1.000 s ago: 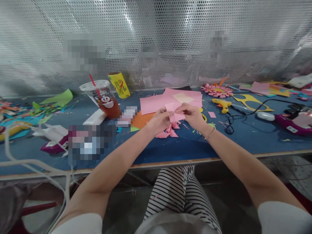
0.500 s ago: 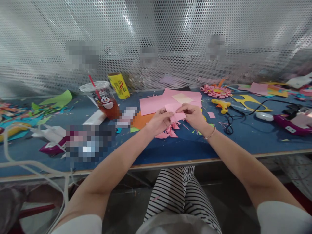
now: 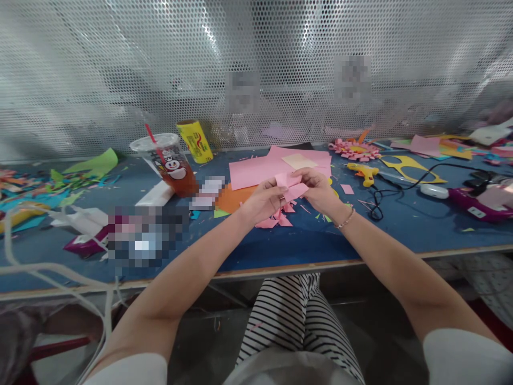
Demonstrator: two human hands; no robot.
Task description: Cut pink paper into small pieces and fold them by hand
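Observation:
A small piece of pink paper [image 3: 294,189] with a crease across it is held up between both of my hands. My left hand [image 3: 267,200] pinches its left side with thumb and fingers. On its right edge, the fingers of my right hand [image 3: 318,188] are closed on the paper. Pink paper scraps [image 3: 276,220] lie on the table just below my hands. Behind them are larger pink sheets [image 3: 250,172] with a cream-coloured piece of paper [image 3: 298,161] on top.
A plastic cup with a red straw [image 3: 176,168] and a yellow can [image 3: 196,141] stand at back left. To the right lie a yellow glue gun [image 3: 364,172] with its black cord, a ring of fringed pink paper [image 3: 356,149] and a yellow cut-out sheet [image 3: 412,170].
The pink paper has changed from lying nearly flat in my hands to being bent along a crease, with its upper part raised. My right hand has shifted slightly.

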